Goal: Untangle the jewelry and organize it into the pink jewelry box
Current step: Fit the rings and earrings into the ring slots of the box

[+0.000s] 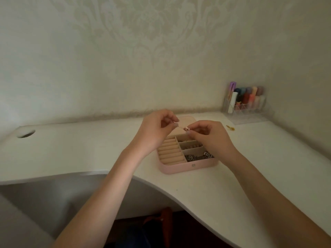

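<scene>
The pink jewelry box [188,168] lies open on the white desk, its lid flat behind it. Ring rolls fill its left half; the right compartments hold silver chains [196,157] and darker pieces. Above the box, my left hand [157,129] and my right hand [209,136] both pinch one small pinkish jewelry piece [186,129] on a thin chain between their fingertips. The chain itself is too fine to follow.
A clear acrylic organizer [245,102] with colored tubes stands at the back right by the wall. A small gold item [230,127] lies on the desk near it. A cable hole [26,134] sits at the far left. The desk's curved front edge [161,185] runs below the box.
</scene>
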Demonstrator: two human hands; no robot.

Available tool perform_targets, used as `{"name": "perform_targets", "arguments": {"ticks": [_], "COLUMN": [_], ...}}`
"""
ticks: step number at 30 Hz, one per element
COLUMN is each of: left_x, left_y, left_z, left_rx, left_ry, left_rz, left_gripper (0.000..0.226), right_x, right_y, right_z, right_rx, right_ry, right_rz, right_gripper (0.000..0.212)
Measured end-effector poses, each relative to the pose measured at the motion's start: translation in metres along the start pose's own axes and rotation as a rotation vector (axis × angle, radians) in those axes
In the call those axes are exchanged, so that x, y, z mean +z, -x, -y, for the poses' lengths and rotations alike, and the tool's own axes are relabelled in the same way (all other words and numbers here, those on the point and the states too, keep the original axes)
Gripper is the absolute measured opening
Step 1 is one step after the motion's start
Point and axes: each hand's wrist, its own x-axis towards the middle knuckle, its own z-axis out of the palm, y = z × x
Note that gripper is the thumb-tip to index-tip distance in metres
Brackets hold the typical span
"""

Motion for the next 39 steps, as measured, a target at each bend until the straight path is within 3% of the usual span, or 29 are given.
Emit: {"name": "perform_targets", "arguments": {"ticks": [4,11,17,22,30,35,39], "left_x": [-0.01,-0.014,-0.01,-0.015,-0.018,-0.012,-0.013], "left_y": [0.004,0.001,-0.003,-0.005,-0.028,-0.033,-0.035], "left_z": [0.02,0.046,0.055,0.053,0.037,0.02,0.018], "left_rx": [-0.011,-0.001,-0.012,0.005,-0.083,0.047,0.066], "left_ry": [-0.107,-0.227,-0.278,-0.332,-0.552,-0.866,-0.865], "left_rz": [-0.006,0.068,0.126,0.158,0.395,0.447,0.47], "left_gripper": [0.017,0.014,0.018,0.008,0.017,0.019,0.019], "right_x": [0.022,0.047,0.05,0.051,0.052,0.053,0.053], "right_y": [0.004,0.004,0.001,0.0,0.001,0.0,0.001], "right_z": [0.003,0.006,0.001,-0.001,-0.002,-0.001,-0.002], "right_rx": [-0.118,-0.203,-0.236,-0.236,-0.251,-0.305,-0.332], "right_ry": [0.264,0.704,0.75,0.772,0.709,0.674,0.668], "right_rz": [-0.033,0.087,0.125,0.15,0.137,0.138,0.147], "right_gripper": [0.012,0.019,0.023,0.023,0.02,0.021,0.024]}}
